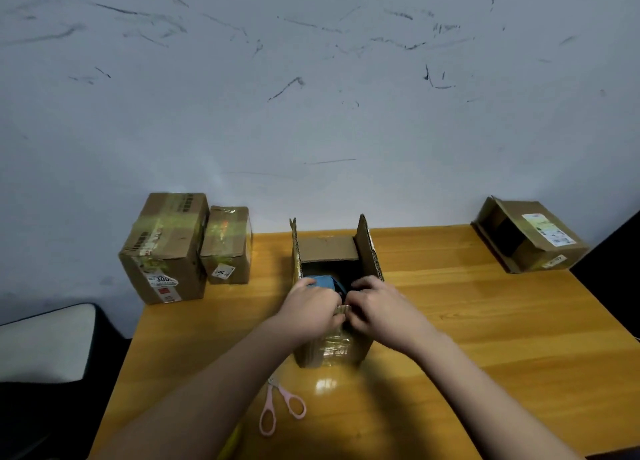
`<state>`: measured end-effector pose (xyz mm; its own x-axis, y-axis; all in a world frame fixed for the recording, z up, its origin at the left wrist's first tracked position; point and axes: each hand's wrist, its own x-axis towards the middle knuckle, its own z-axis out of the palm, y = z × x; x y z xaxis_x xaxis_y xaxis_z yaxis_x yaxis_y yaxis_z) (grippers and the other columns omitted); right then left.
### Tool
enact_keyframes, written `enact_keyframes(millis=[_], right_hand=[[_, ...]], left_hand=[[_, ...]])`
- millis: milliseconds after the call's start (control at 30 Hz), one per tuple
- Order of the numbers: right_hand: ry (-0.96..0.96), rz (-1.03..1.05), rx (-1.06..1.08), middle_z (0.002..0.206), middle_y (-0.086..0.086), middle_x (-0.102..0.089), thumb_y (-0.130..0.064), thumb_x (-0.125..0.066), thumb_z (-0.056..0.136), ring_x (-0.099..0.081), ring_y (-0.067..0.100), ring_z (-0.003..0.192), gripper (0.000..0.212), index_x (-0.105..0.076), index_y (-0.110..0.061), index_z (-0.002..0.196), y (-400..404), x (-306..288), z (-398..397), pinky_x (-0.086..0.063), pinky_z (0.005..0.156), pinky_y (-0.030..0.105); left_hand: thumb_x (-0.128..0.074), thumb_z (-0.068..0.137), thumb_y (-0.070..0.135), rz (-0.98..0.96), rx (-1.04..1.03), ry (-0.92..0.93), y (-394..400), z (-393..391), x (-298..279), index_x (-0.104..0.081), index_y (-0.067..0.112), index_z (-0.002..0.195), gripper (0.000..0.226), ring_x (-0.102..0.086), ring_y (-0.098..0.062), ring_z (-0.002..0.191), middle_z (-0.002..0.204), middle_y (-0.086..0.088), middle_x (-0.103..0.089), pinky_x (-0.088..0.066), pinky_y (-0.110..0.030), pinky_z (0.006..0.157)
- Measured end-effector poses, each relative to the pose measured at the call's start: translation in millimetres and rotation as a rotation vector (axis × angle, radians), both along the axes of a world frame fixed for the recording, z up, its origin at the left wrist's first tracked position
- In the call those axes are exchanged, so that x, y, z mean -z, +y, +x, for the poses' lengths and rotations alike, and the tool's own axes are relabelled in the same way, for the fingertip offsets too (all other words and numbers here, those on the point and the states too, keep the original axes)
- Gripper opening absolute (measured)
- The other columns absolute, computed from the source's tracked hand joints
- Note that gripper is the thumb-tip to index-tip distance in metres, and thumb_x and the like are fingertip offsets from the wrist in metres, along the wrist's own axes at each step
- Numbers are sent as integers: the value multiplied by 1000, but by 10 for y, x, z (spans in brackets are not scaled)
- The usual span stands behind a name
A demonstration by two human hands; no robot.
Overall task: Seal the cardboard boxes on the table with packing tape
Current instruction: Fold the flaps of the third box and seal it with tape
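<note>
Both hands meet at the near rim of an open cardboard box (334,347): the left hand (310,309) and right hand (375,305) pinch its near flap (341,310) between curled fingertips. Just beyond the fingers, something blue (323,282) lies inside the box. Pink scissors (280,406) lie on the table (485,338) nearer than the fingers.

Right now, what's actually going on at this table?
A person is working on the open cardboard box in the middle of the wooden table. Both the left hand and the right hand are at its near flap, fingers curled on the edge; the side flaps stand upright and something blue sits inside. Two taped boxes stand at the far left, another open box lies on its side at the far right, and pink scissors lie in front.
</note>
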<state>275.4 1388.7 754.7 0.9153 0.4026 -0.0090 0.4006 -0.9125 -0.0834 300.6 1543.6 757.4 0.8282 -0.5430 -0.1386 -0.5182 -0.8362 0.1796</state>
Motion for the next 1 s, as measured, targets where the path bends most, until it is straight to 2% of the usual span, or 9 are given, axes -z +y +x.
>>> enact_keyframes(millis=[67,133,167,267,333,433,567,767,1000], right_hand=[[271,-20,-20,96,10,-66,-28,-48,93,-58,27,98,18,-60,-17,87,4,-130,65,-42,73,32],[406,-25,-34,89,10,-65,-27,-51,94,-56,25,82,18,-58,-21,78,14,-223,95,-34,65,29],[435,-37,-47,91,11,-66,-28,-52,95,-56,24,82,18,-62,-20,83,10,-236,106,-34,65,28],[432,-9,-55,100,12,-69,-33,-53,97,-60,29,91,23,-67,-15,99,-15,-231,114,-33,65,28],[403,8,-53,97,12,-69,-34,-54,97,-60,30,90,23,-67,-15,97,-33,-237,123,-32,65,28],[373,-32,-37,96,9,-69,-34,-56,94,-61,29,90,19,-66,-18,96,-50,-235,130,-36,65,29],[339,-125,-6,92,6,-67,-32,-61,84,-59,28,84,10,-57,-23,83,29,-164,130,-40,65,28],[366,-86,9,99,5,-69,-44,-70,82,-62,27,93,31,-68,-19,99,12,-143,217,-37,66,27],[372,-3,-25,95,5,-67,-38,-60,92,-56,24,83,18,-56,-21,87,-58,-121,186,-35,64,29]], left_hand=[[-46,97,34,78,66,53,4,44,-49,-66,13,102,29,-59,-19,104,101,-4,-68,-15,-31,114],[-47,97,33,131,144,97,7,78,-84,-66,11,101,29,-59,-20,100,100,-7,-68,-14,-31,115],[-46,97,32,148,178,104,15,91,-94,-66,10,102,30,-59,-20,101,100,-7,-68,-13,-31,116],[-46,98,34,164,231,107,32,123,-122,-65,12,108,31,-59,-24,105,105,-9,-68,-27,-32,112],[-46,98,36,173,237,81,38,125,-155,-65,14,108,31,-59,-28,101,104,-9,-67,-43,-33,88],[-47,98,37,180,241,26,22,111,-160,-64,16,107,29,-60,-28,98,103,-9,-66,-43,-32,74],[-55,90,38,214,220,13,-12,115,-105,-62,16,99,25,-61,-27,94,93,-7,-63,-40,-32,69],[-62,86,46,249,202,96,-84,190,-130,-59,16,96,31,-54,-24,83,81,2,-49,-37,-30,63],[-48,96,40,204,227,183,-23,234,-150,-55,20,98,21,-57,-24,98,95,-1,-57,-37,-30,69]])
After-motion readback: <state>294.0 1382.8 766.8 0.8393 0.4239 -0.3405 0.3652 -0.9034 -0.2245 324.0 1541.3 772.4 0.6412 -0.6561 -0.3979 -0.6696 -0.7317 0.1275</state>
